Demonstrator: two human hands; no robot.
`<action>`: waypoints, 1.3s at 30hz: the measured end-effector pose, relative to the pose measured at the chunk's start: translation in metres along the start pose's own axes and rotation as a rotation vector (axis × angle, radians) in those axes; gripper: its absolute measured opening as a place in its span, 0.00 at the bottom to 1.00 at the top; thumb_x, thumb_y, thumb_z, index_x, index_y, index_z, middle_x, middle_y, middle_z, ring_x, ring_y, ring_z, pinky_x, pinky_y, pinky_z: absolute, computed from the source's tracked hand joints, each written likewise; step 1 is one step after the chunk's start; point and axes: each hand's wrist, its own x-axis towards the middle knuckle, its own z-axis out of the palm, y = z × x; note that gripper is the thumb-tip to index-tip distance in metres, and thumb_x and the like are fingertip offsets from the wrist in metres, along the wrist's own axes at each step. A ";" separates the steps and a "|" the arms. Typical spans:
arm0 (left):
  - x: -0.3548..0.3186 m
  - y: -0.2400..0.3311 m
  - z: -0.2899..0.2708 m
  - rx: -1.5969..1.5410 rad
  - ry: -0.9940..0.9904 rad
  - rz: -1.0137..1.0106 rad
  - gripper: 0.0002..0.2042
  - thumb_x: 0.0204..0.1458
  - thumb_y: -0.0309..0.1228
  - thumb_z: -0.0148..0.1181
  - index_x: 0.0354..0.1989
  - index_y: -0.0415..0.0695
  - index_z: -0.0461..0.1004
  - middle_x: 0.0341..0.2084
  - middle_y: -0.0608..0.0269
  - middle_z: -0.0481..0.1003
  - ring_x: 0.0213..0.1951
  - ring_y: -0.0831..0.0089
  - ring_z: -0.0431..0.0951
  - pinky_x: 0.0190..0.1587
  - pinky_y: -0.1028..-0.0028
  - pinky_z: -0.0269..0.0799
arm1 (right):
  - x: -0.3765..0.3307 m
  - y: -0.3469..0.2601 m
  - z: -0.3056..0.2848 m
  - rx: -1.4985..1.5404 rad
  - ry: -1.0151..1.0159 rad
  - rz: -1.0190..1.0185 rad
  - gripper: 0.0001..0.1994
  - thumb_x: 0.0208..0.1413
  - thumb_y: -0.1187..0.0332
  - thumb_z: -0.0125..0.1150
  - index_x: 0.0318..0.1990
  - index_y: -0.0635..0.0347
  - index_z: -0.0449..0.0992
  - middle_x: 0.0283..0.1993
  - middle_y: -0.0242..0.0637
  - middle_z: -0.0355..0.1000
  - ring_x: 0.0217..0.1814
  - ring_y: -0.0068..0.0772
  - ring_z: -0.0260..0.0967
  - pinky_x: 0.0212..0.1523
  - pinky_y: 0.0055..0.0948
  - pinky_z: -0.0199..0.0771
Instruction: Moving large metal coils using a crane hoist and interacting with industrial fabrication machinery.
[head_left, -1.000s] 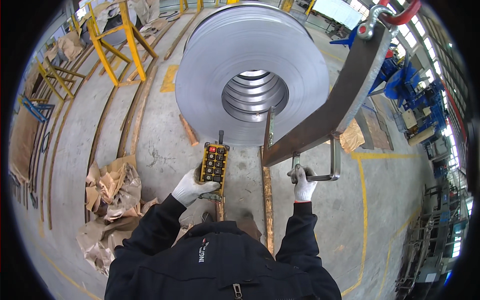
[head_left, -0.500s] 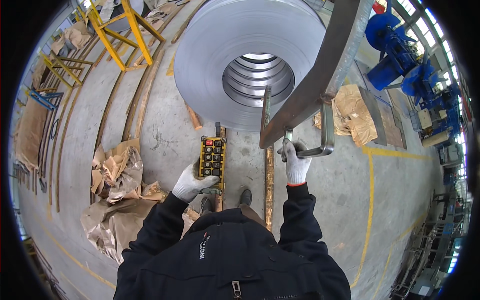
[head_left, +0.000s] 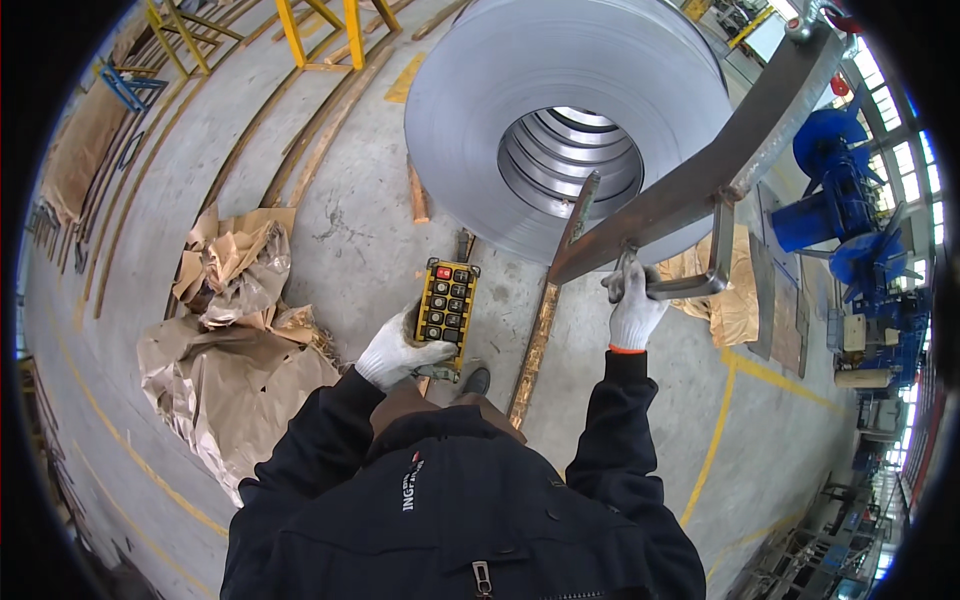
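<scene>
The left grip [head_left: 408,348], in a white glove [head_left: 385,360], holds a yellow box [head_left: 448,312] with 2 lines of buttons [head_left: 440,302]. The right grip [head_left: 635,300] holds a bent metal bar [head_left: 690,287] on a big brown hook [head_left: 680,213], near a huge gray roll [head_left: 460,130].

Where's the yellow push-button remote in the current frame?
In the head view, the yellow remote is held in the left hand, just left of centre, below the metal coil.

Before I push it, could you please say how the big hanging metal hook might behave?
The hook is probably heavy, given its thick beam. Hung from a shackle, it may well swing. The metal should feel stiff, not floppy.
</scene>
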 end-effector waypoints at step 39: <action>0.148 -0.061 0.041 -0.060 0.309 -0.199 0.28 0.51 0.25 0.71 0.61 0.38 0.68 0.47 0.61 0.80 0.47 0.76 0.80 0.54 0.70 0.78 | 0.135 0.102 -0.003 -0.079 -0.347 -0.409 0.04 0.58 0.75 0.62 0.31 0.62 0.76 0.28 0.41 0.77 0.47 0.46 0.74 0.61 0.52 0.69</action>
